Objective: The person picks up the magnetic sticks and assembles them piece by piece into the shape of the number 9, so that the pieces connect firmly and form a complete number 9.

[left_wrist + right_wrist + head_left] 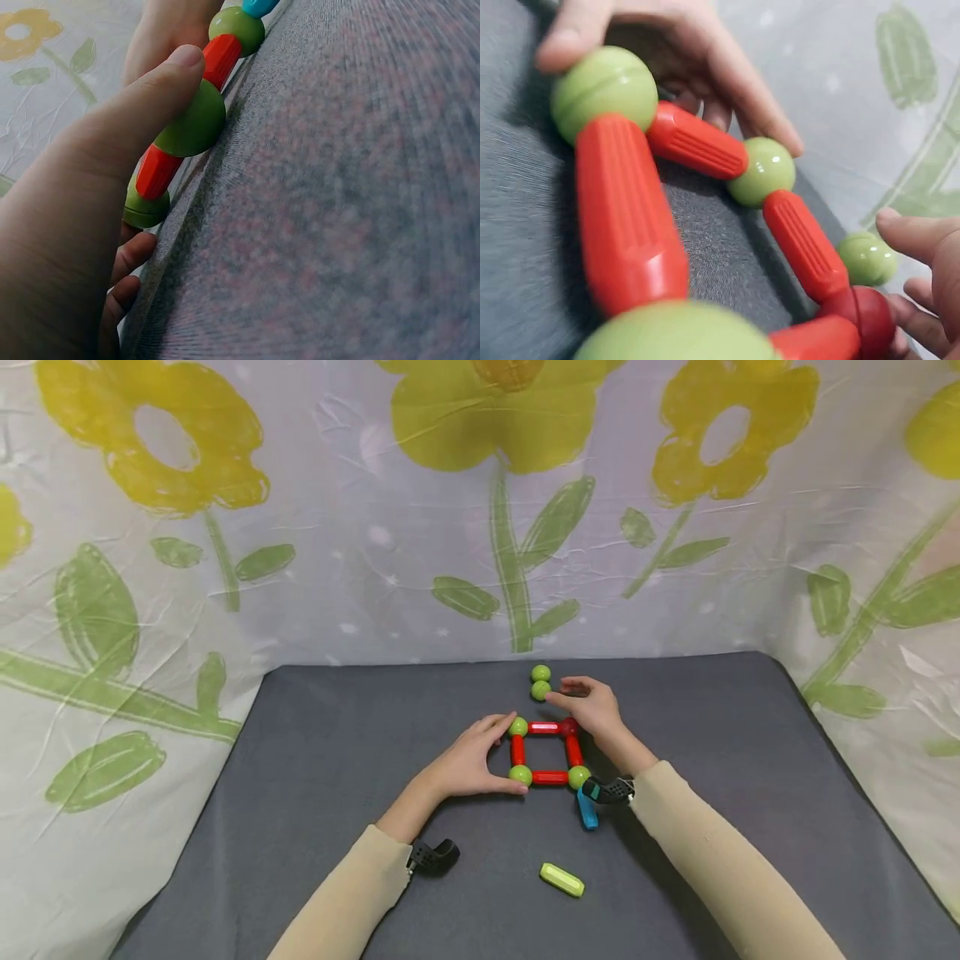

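A square of red rods (pixel 550 777) and balls lies on the dark table; three corner balls (pixel 761 171) are green and one (pixel 570 727) is dark red. My left hand (pixel 476 756) holds its left side, thumb at the near green ball (pixel 193 124) and a fingertip at the far one (pixel 518 727). Just beyond the square, my right hand (pixel 595 706) is beside the nearer of two loose green balls (pixel 541 691), its thumb tip at or very near that ball. The fingers of the right hand are loosely bent and apart.
Behind the nearer loose ball sits another green ball (pixel 540 672). A blue rod (pixel 588 810) extends from the square's near right corner, partly under the right wrist strap. Closer to me lies a yellow-green rod (pixel 562 880). A flower-printed cloth (pixel 337 568) rises behind the table.
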